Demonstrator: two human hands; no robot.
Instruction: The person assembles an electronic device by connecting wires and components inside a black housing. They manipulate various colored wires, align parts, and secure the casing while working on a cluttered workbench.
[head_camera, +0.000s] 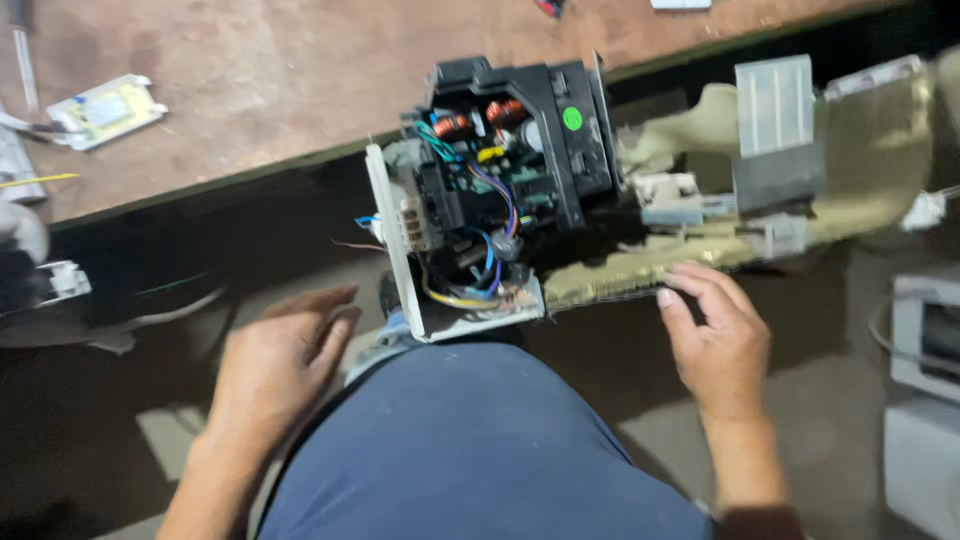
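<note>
An opened electronic unit (500, 190) rests on my lap, over my blue-trousered knee (470, 440). It has a black plastic frame, copper coils, coloured wires and a white side plate. A yellowed plastic housing (800, 190) stretches from it to the right. My right hand (715, 340) has its fingers spread, fingertips touching the housing's lower edge. My left hand (275, 365) hovers lower left of the unit, fingers loosely extended, holding nothing.
A brown wooden workbench (300, 70) runs across the top, with a small white circuit board (105, 110) at its left. Grey boxes (925, 400) stand at the right edge. White parts and cables (50, 290) lie at the far left.
</note>
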